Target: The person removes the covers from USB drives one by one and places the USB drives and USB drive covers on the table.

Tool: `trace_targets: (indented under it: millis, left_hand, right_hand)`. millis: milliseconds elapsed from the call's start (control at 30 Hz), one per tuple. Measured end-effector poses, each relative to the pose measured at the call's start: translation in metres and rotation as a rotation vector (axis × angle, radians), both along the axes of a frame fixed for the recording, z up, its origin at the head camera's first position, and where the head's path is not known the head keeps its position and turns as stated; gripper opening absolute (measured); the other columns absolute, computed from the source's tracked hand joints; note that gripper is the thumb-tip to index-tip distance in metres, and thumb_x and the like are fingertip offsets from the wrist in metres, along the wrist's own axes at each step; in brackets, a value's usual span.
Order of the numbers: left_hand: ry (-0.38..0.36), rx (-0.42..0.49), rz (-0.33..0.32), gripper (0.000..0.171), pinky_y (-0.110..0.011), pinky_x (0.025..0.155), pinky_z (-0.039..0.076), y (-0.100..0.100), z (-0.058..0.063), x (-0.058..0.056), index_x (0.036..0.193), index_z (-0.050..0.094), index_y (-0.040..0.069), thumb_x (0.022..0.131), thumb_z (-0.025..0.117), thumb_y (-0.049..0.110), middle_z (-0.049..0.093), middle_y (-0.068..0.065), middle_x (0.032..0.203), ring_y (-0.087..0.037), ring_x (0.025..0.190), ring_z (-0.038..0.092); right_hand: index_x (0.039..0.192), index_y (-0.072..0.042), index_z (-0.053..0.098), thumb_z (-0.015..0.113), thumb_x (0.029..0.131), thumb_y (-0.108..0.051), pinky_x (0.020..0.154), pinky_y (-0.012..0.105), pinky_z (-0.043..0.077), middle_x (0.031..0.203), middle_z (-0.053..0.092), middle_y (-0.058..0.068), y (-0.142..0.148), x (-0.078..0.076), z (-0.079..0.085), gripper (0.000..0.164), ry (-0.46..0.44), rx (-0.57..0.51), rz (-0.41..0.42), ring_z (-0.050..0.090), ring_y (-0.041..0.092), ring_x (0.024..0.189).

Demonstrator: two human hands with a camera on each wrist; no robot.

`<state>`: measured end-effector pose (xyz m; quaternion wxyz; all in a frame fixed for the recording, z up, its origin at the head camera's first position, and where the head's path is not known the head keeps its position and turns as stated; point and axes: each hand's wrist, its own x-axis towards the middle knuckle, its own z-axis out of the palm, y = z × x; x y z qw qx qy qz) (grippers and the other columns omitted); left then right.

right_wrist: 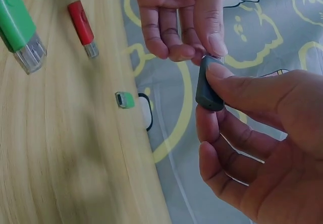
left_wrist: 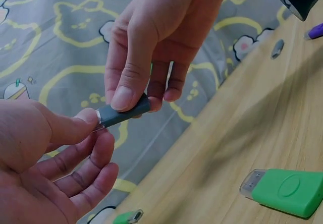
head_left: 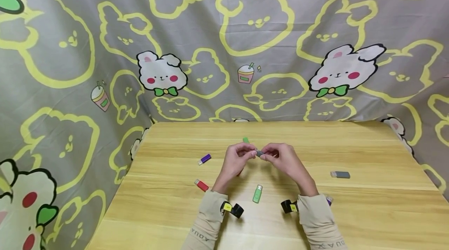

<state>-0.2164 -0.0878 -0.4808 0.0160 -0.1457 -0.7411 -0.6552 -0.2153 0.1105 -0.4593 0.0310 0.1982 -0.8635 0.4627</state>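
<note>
Beige fabric sleeves (head_left: 320,215) crossed the near part of a light wood-grain tabletop (head_left: 165,215). Beyond the cuffs, a green oblong USB stick with a clear cap (head_left: 257,195) lay between the forearms, a red capped USB stick (head_left: 202,185) to the left and a grey capped USB stick (head_left: 343,175) well to the right. Farther on, above the table, the left hand (head_left: 234,160) pinched the tip of a dark grey plastic USB stick (left_wrist: 123,111) between thumb and finger; the right hand (head_left: 285,158) pinched its body. Behind hung a grey bunny-print curtain (head_left: 203,106).
</note>
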Motion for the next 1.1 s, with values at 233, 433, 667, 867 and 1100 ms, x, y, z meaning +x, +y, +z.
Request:
trace_targets:
  millis: [233, 433, 667, 867, 1100]
  left_hand:
    - [-0.027, 0.006, 0.023, 0.006, -0.058, 0.079, 0.058, -0.001, 0.003, -0.002, 0.098, 0.074, -0.007, 0.093, 0.072, -0.005, 0.074, -0.020, 0.098, -0.020, 0.079, 0.071]
    - [-0.038, 0.008, 0.016, 0.006, -0.056, 0.080, 0.058, -0.004, 0.007, -0.001, 0.097, 0.074, -0.007, 0.093, 0.072, -0.004, 0.074, -0.018, 0.096, -0.013, 0.077, 0.070]
    - [-0.123, 0.092, 0.142, 0.010, -0.035, 0.077, 0.061, -0.029, 0.013, -0.003, 0.100, 0.073, -0.008, 0.092, 0.074, -0.001, 0.074, -0.015, 0.093, -0.015, 0.075, 0.069]
    - [-0.126, 0.121, 0.123, 0.011, -0.032, 0.077, 0.061, -0.036, 0.014, -0.007, 0.101, 0.072, -0.011, 0.092, 0.073, -0.005, 0.072, -0.019, 0.094, -0.020, 0.078, 0.070]
    - [-0.090, 0.015, 0.088, 0.012, -0.044, 0.082, 0.061, -0.028, 0.007, -0.004, 0.104, 0.072, -0.011, 0.095, 0.069, -0.004, 0.071, -0.026, 0.099, -0.037, 0.086, 0.071]
  right_hand:
    - [0.095, -0.005, 0.076, 0.079, 0.091, -0.008, 0.067, 0.032, 0.059, 0.087, 0.074, 0.002, -0.002, 0.000, 0.004, 0.006, -0.014, 0.013, 0.019, 0.067, 0.014, 0.075]
    - [0.096, -0.005, 0.077, 0.079, 0.091, -0.008, 0.070, 0.035, 0.059, 0.086, 0.073, 0.000, -0.002, 0.001, 0.009, 0.006, -0.028, 0.015, 0.026, 0.068, 0.015, 0.077]
    - [0.091, -0.005, 0.076, 0.080, 0.090, -0.009, 0.067, 0.030, 0.055, 0.080, 0.071, -0.003, 0.007, 0.002, 0.009, 0.006, -0.049, 0.099, -0.024, 0.065, 0.015, 0.076]
    - [0.099, -0.003, 0.077, 0.077, 0.092, -0.006, 0.067, 0.030, 0.054, 0.088, 0.074, 0.005, 0.009, -0.001, 0.005, 0.008, -0.046, 0.069, -0.059, 0.068, 0.021, 0.082]
    - [0.106, 0.001, 0.077, 0.072, 0.095, -0.004, 0.068, 0.033, 0.055, 0.099, 0.075, 0.016, 0.008, -0.007, -0.007, 0.014, -0.142, 0.020, -0.216, 0.070, 0.027, 0.087]
